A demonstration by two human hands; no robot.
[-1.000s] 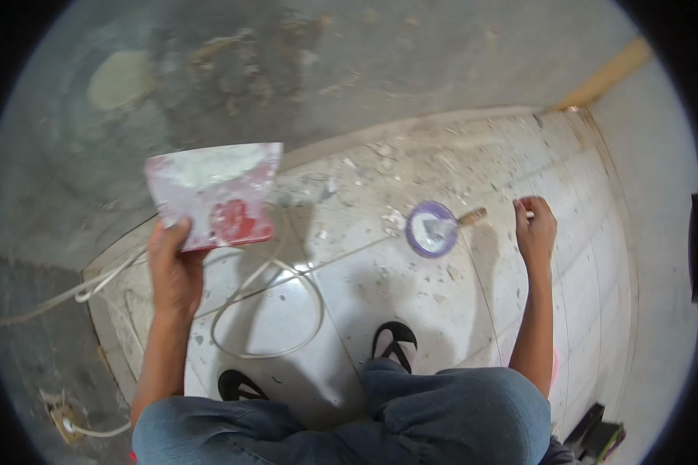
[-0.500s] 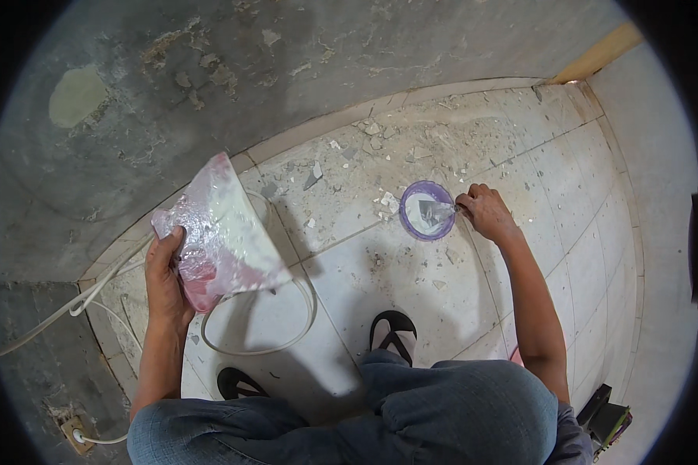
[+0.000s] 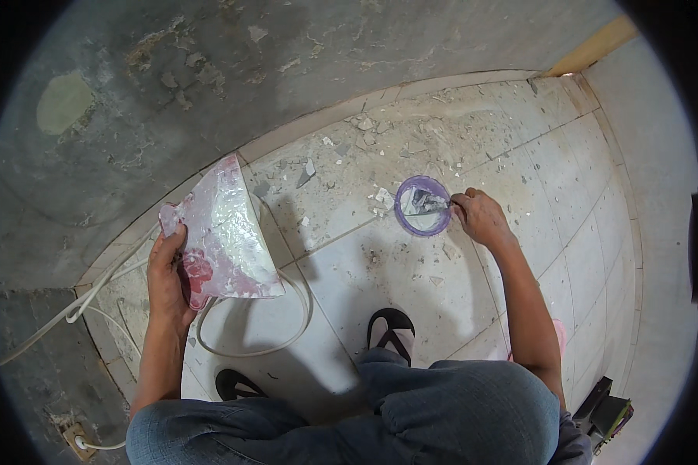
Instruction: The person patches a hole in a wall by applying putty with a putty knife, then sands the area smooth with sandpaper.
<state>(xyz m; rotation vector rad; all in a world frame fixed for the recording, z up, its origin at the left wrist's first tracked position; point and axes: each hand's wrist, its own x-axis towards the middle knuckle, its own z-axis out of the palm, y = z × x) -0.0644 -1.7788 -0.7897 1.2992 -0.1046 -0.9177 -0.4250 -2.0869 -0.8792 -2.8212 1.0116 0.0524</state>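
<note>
A pink plastic sheet or board [image 3: 223, 236], smeared with white paste, is gripped along its left edge by my left hand [image 3: 167, 267], which is closed with the thumb on top. At the right, my right hand [image 3: 482, 217] pinches the end of a scraper [image 3: 428, 204] with a flat metal-looking blade. Its blade is inside a purple bowl [image 3: 447, 223] that has white paste in it. The bowl stands on the tiled floor. My right fingers partly hide the scraper's handle.
Flakes and chips of debris [image 3: 364, 138] litter the tiled floor [image 3: 341, 271] along the grey peeling wall [image 3: 209, 46]. A white cable [image 3: 306, 325] loops under the board toward a wall socket [image 3: 75, 440]. A pink object [image 3: 560, 337] shows behind my right forearm; a dark object [image 3: 609, 415] lies lower right.
The scraper blade has turned and shifted within the bowl, and its angle differs. The pink board has tilted slightly in my left hand, and the whole view has shifted a little.
</note>
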